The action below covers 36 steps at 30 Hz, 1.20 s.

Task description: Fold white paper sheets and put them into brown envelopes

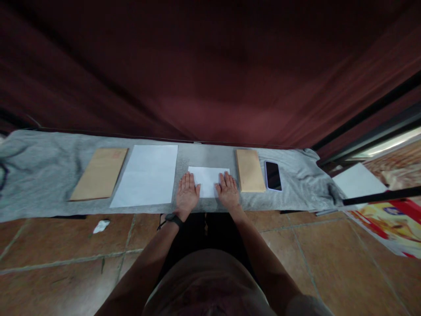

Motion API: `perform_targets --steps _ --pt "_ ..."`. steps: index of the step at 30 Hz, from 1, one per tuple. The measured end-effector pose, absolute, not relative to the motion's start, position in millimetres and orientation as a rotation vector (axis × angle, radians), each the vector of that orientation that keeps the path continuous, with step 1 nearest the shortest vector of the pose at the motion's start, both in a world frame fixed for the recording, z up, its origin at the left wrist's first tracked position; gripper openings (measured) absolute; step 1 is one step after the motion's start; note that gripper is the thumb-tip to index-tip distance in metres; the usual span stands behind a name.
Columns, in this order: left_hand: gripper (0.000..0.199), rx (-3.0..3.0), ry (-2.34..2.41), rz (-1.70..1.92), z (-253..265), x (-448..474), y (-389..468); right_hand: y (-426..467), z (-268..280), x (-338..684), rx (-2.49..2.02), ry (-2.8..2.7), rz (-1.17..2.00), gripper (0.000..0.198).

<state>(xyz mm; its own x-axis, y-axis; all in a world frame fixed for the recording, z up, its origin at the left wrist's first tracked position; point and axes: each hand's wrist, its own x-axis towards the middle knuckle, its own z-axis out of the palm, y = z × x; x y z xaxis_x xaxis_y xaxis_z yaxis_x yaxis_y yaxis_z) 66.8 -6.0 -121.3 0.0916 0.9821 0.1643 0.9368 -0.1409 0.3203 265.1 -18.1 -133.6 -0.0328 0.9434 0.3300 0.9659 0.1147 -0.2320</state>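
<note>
Both hands lie palm down and flattened, gripping nothing: the left hand (187,192) over the left edge of the small sheet (209,182), the right hand (228,189) over its right edge. The small sheet rests on the grey cloth (297,184), between the large sheet (146,175) and the brown envelopes (250,171); whether it is folded cannot be told. The cloth, wrinkled toward its ends, could bunch under uneven pressure and crease the paper. Hands pressing inward might buckle the small sheet, and a rightward slip could nudge the envelopes into the phone (273,176) just beside them.
</note>
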Motion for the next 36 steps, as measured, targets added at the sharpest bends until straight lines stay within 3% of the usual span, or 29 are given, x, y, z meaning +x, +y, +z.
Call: perform_targets --steps 11,22,30,36 --pt "0.062 2.202 2.024 0.613 -118 50 -28 -27 -134 276 -1.852 -1.979 -0.098 0.055" --pt "0.060 2.062 1.996 0.591 -102 54 -31 -68 -120 252 -1.725 -2.112 0.079 0.054" --pt "0.075 1.077 1.722 0.922 -85 48 -10 -78 -109 229 -1.615 -2.173 0.248 0.058" --pt "0.062 0.549 1.355 1.095 -61 56 -37 -75 -91 225 -1.619 -2.115 0.225 0.051"
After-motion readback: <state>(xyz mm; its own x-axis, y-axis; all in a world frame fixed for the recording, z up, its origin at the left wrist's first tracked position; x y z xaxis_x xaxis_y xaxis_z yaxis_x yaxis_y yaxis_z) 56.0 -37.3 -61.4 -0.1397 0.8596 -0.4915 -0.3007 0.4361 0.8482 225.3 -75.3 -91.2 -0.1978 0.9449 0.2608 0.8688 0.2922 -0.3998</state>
